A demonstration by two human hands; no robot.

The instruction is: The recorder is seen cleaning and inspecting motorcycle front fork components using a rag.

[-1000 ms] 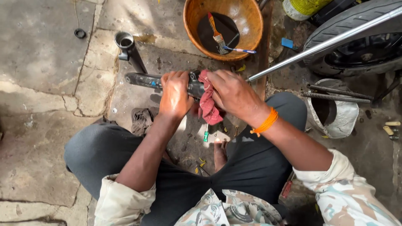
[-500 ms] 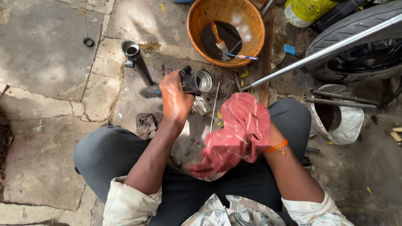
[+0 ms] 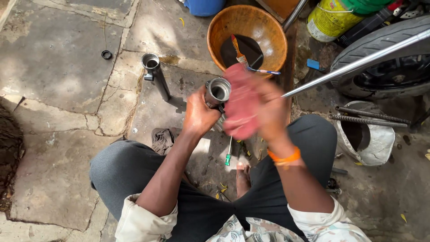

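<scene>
My left hand (image 3: 199, 115) grips a metal fork tube (image 3: 217, 91), held upright with its open round end toward me. Right beside the tube's mouth, my right hand (image 3: 270, 107) holds a bunched red rag (image 3: 239, 101); hand and rag are blurred with motion. An orange band circles my right wrist. I am squatting over cracked stone paving, knees spread, with a bare foot showing below the hands.
A second metal tube (image 3: 155, 74) stands on the paving at left. An orange basin (image 3: 268, 33) behind the hands holds dark liquid and a paintbrush (image 3: 238, 49). A long chrome rod (image 3: 358, 62), a tyre (image 3: 380, 42), two coil springs (image 3: 369, 117), a green-handled screwdriver (image 3: 228, 154) lie around.
The tube was lying on the ground under both hands; my left hand has lifted it upright. My right hand pulled the rag away, then brought it up beside the tube's open end.
</scene>
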